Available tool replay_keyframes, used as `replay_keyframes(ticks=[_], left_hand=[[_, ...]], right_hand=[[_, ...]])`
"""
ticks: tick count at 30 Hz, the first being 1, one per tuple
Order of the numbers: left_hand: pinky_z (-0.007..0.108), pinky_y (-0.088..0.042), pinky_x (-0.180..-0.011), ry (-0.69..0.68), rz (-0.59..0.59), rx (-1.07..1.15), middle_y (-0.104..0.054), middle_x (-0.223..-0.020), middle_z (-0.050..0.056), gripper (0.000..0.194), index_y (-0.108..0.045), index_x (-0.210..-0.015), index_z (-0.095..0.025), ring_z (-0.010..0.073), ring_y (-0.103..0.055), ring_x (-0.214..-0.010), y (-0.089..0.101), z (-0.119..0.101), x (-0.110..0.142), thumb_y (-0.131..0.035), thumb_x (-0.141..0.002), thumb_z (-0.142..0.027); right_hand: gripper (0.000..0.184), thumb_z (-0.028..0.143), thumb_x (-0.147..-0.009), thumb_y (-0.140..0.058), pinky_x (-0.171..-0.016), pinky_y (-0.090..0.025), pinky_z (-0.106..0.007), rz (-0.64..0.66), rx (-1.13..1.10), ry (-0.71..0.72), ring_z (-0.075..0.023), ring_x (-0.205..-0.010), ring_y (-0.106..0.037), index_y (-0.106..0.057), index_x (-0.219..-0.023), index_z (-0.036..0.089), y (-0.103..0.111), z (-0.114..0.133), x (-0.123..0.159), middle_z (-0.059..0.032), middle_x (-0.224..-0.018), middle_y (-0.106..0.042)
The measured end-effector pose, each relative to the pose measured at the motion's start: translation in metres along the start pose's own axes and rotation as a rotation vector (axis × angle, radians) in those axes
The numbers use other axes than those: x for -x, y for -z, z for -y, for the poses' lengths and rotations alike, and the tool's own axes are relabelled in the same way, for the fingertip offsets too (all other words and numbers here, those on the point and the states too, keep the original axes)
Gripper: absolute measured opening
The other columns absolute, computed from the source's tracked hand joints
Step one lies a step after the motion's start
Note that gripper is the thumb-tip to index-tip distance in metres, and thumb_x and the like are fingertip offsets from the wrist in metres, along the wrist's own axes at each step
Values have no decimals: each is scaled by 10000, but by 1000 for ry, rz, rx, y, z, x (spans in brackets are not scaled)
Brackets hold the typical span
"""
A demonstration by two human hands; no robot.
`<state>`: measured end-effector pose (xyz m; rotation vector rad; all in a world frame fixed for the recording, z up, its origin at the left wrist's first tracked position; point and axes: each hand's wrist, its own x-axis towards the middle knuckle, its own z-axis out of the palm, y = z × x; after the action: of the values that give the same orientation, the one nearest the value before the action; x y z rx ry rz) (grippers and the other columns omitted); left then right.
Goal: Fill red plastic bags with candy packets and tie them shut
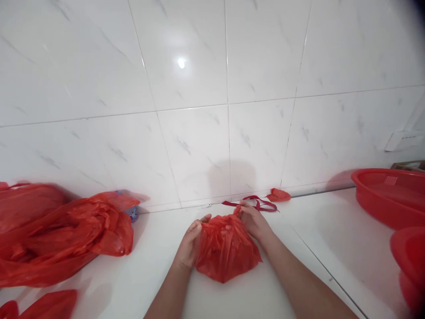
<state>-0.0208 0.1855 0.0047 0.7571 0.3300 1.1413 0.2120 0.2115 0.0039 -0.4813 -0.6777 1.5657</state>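
Observation:
A small red plastic bag (pixel 227 254) with gathered, creased film sits between my two hands over the white surface. My left hand (pixel 191 241) is closed on the bag's upper left side, with the thumb near the top edge. At the bag's top right, my right hand (pixel 254 221) pinches a bunched, twisted part of the film. Just behind the right fingers lies a dark red ribbon (pixel 267 207) in loose loops. What the bag contains, if anything, cannot be made out.
Large crumpled red plastic bags (pixel 73 230) lie at the left, with a blue packet (pixel 133 213) partly behind them. A red scrap (pixel 279 195) rests by the tiled wall (pixel 195 150). Red plastic basins (pixel 375 208) stand at the right.

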Motion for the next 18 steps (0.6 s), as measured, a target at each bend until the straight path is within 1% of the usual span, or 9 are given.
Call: replay_keyframes(ticks=[3,5,7,10,12,14,16,18], left_hand=[[335,-468,-839,-63,-78,93,-604,-1081,25,154,-593,-711,-173,191,-559,-1026,14,-12,-2,-565,-835,-261],[331,-477,-814,-75,-115,129,-613,-982,15,115,-594,-726,-176,174,-573,-963,21,-17,-2,-572,-823,-233],[325,-481,-791,-67,-118,153,-605,-911,9,89,-584,-716,-171,165,-580,-902,23,-20,-3,-589,-798,-206],[296,-479,-739,-65,-101,135,-573,-821,-1,134,-539,-655,-162,151,-574,-832,22,-19,-4,-601,-768,-197],[283,-473,-710,-83,-117,21,-555,-803,-1,171,-516,-638,-159,146,-568,-801,21,-17,-5,-601,-767,-233],[284,-468,-702,-119,-176,-185,-563,-848,14,193,-535,-677,-159,147,-565,-791,19,-12,-6,-584,-787,-309],[299,-464,-737,-166,-257,-358,-578,-956,43,223,-581,-788,-165,167,-568,-856,16,-6,-7,-570,-800,-387],[333,-446,-835,-221,-320,-431,-572,-1093,72,296,-600,-961,-186,207,-542,-1011,12,2,-6,-604,-775,-417]], right_hand=[[223,121,-596,-677,-682,-455,-247,-27,-42,60,-86,-644,-562,-566,-742,246,9,11,0,72,-685,-593],[213,109,-580,-656,-672,-455,-248,-44,-45,79,-84,-637,-553,-552,-710,242,13,15,0,75,-681,-583],[204,113,-573,-642,-654,-452,-242,-61,-32,87,-84,-639,-550,-546,-700,241,15,16,-1,76,-677,-574],[195,133,-571,-641,-652,-449,-230,-97,16,98,-79,-643,-549,-543,-699,242,18,15,-3,80,-677,-570],[187,152,-579,-654,-659,-454,-234,-125,76,94,-83,-640,-551,-549,-706,242,19,14,-3,78,-669,-571],[193,180,-599,-676,-678,-464,-254,-141,147,67,-105,-675,-573,-573,-750,242,20,13,-2,62,-694,-596],[234,232,-634,-691,-709,-474,-282,-150,273,30,-139,-745,-600,-600,-849,244,16,8,1,36,-765,-632],[317,309,-674,-677,-731,-481,-309,-157,517,-3,-167,-796,-616,-599,-977,257,8,-2,4,15,-856,-654]])
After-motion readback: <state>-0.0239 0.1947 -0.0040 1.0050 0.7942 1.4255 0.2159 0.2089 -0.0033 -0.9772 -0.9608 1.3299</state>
